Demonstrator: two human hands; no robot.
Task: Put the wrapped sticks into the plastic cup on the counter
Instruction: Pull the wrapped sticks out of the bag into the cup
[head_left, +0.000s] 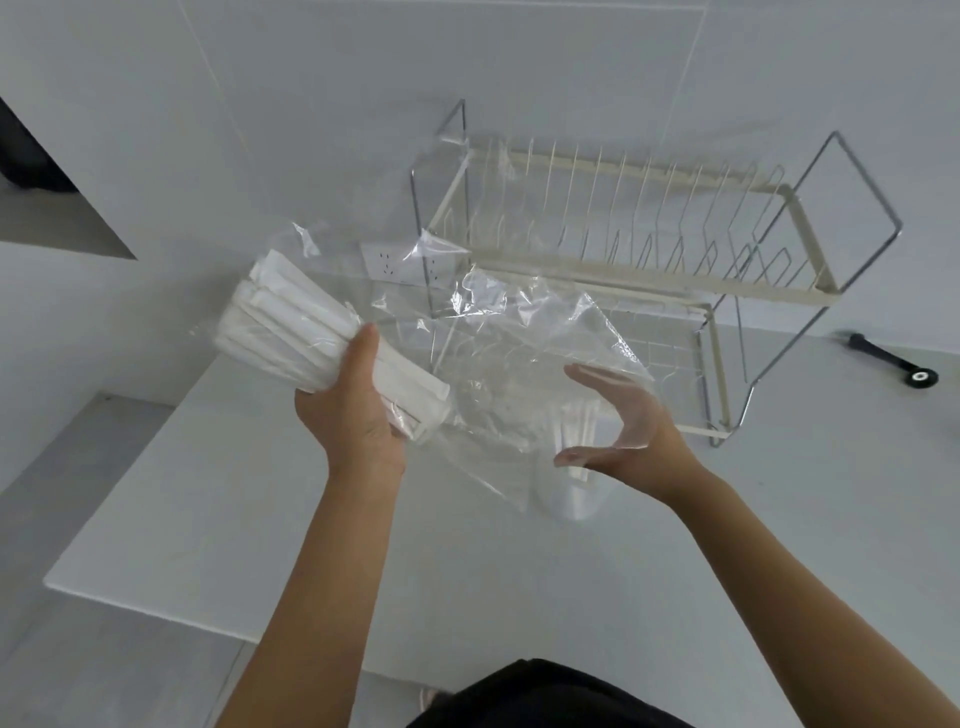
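Your left hand (353, 415) grips the wrapped sticks (280, 327); right hand (618, 421) spread empty. The loose bag (519, 338) veils the plastic cup (571, 488), risking spills.

A cream-coloured wire dish rack (623, 249) with 2 tiers stands on the white table (218, 519), close to the pale wall (311, 104). Its upper tier carries a row of upright wire dividers, and chrome loop handles rise at both ends. A white power socket (387, 262) sits low on the wall just left of the rack's legs. To the right of the rack, well apart from it, a black tool with a round end (891, 358) lies flat on the table. A dark opening (31, 171) shows at the far left edge. Below the table's near edge lies grey floor (104, 675).
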